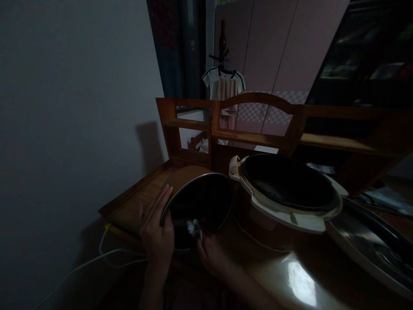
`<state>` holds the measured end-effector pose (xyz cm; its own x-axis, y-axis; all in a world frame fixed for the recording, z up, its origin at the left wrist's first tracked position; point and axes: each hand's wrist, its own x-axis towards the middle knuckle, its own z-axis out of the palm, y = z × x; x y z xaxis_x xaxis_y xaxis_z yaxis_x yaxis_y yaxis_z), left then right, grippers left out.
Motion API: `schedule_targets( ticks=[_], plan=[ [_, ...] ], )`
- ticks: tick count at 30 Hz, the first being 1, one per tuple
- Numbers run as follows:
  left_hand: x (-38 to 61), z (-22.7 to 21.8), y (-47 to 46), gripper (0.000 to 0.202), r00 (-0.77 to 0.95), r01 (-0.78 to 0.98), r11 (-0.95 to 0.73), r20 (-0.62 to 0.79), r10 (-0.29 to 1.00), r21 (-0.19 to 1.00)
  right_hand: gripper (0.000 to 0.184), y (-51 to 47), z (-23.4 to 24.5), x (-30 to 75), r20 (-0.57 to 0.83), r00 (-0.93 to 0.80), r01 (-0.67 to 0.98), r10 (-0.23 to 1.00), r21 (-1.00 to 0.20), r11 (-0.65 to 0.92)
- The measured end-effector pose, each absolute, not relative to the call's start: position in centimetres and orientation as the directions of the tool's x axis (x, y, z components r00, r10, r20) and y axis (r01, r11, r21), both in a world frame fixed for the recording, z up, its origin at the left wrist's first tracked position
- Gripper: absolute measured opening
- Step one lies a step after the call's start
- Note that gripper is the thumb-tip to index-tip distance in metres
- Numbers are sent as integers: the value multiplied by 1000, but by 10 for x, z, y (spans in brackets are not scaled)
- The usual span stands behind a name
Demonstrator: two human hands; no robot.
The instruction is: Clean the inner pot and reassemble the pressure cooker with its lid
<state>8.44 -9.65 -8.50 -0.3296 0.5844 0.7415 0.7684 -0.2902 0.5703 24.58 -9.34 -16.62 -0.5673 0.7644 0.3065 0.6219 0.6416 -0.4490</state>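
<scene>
A round pot (200, 198) with a dark inside and a tan outer wall is tipped on its side on the wooden desk, its mouth facing me. My left hand (158, 226) is closed on the pot's left rim, thumb inside and fingers along the outer wall. At the lower part of the opening, my right hand (211, 254) is closed on a crumpled white tissue or cloth (193, 228), which lies against the dark inside. The dim light and some blur hide the right fingertips.
A pale-rimmed cooker base (284, 215) with a dark inner well stands to the right of the pot. Beside it, a lid with a dark handle (371, 241) lies at the right. A wooden shelf rack (258, 137) borders the desk's back. White cable (106, 254) trails at the left.
</scene>
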Motion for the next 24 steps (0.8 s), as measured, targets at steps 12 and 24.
schedule_targets(
  ticks=[12,24],
  plan=[
    [74,-93,-94,45,-413,735,-278,734,539,618,56,-120,-141,226,277,-571,435,773,-696,571],
    [75,-93,-96,43,-432,731,-266,728,532,628,40,-111,-127,251,256,-632,485,731,-606,631]
  ],
)
